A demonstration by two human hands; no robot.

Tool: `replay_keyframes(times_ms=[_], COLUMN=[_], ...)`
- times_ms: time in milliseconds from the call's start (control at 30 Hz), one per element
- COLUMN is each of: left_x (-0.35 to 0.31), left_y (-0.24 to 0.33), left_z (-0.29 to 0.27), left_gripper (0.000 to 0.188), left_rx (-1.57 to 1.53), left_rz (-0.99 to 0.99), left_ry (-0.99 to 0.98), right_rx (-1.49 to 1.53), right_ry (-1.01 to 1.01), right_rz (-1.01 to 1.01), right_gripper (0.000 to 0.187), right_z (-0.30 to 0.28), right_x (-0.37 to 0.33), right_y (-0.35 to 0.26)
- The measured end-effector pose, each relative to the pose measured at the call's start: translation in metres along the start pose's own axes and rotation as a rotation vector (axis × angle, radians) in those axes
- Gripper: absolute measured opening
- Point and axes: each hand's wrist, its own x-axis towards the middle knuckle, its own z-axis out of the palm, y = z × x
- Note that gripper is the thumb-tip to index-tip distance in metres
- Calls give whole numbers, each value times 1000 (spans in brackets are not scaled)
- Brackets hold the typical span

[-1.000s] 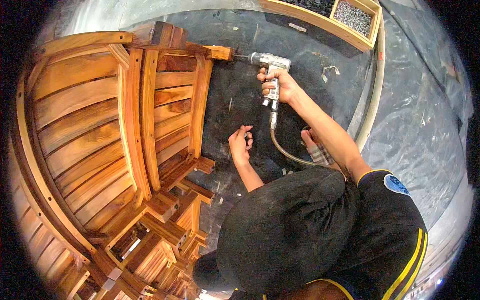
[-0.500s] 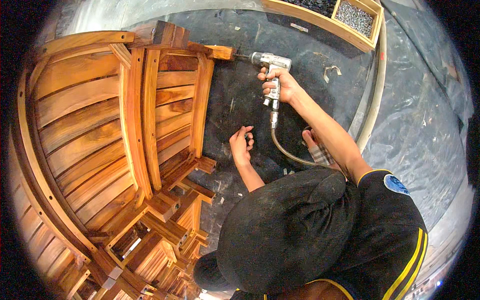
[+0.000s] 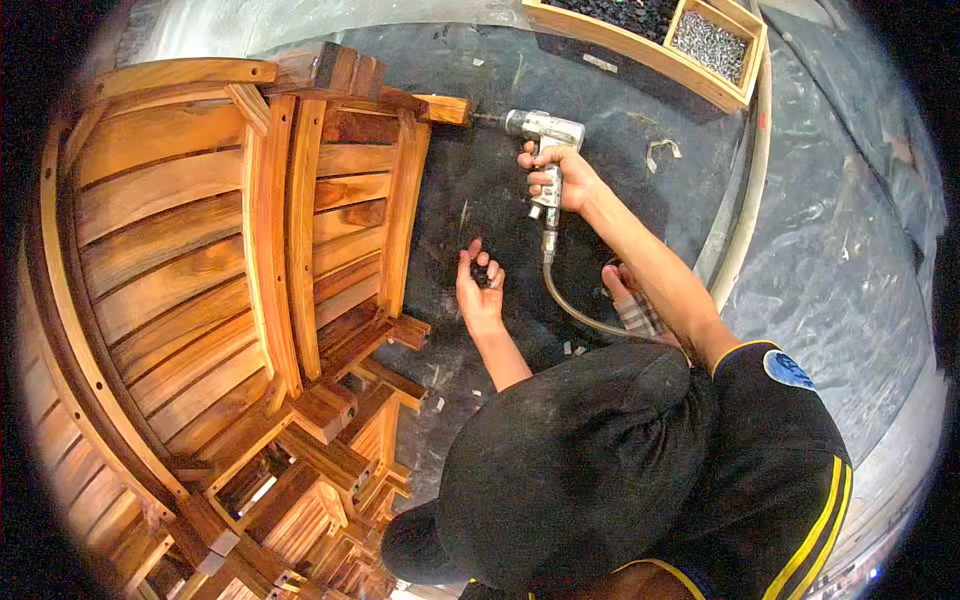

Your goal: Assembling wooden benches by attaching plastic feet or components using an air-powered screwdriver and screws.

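Neither of my own hands is in view. In front of me, a co-worker in a black cap [image 3: 580,450] bends over slatted wooden furniture [image 3: 180,220]. The co-worker's right hand [image 3: 570,178] grips a silver air-powered driver [image 3: 545,130], fingers around its handle. Its thin bit points left at the end of a wooden piece [image 3: 447,109] that juts from the furniture. Palm up and half curled, the co-worker's left hand [image 3: 481,292] is beside the furniture, with small dark pieces [image 3: 481,270] among its fingers, too small to name.
An air hose [image 3: 575,315] curves from the driver's handle toward the co-worker's body. At the top right, a divided wooden box [image 3: 690,85] holds silver screws [image 3: 708,45] and dark small parts [image 3: 620,12]. Toes and a plaid sandal strap [image 3: 636,317] show beneath the arm. More wooden frames stand at lower left.
The co-worker's left hand has turned palm up and its fingers have uncurled, baring the dark pieces. The driver stays at the wooden piece. The whole view has shifted slightly.
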Motion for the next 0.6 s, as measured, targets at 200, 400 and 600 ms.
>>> replay_keyframes(times_ms=[200, 400, 600], left_x=[17, 7, -1], left_y=[-13, 34, 43], left_z=[38, 72, 138], left_gripper=[22, 11, 24], left_rx=[-185, -118, -180], left_rz=[-52, -32, 95], left_ry=[-62, -67, -225], right_rx=[-238, -656, -1099], right_ry=[114, 92, -16], right_rz=[-55, -39, -261], right_gripper=[22, 38, 54], right_z=[1, 73, 115], right_x=[-44, -74, -108], right_y=[-24, 12, 2])
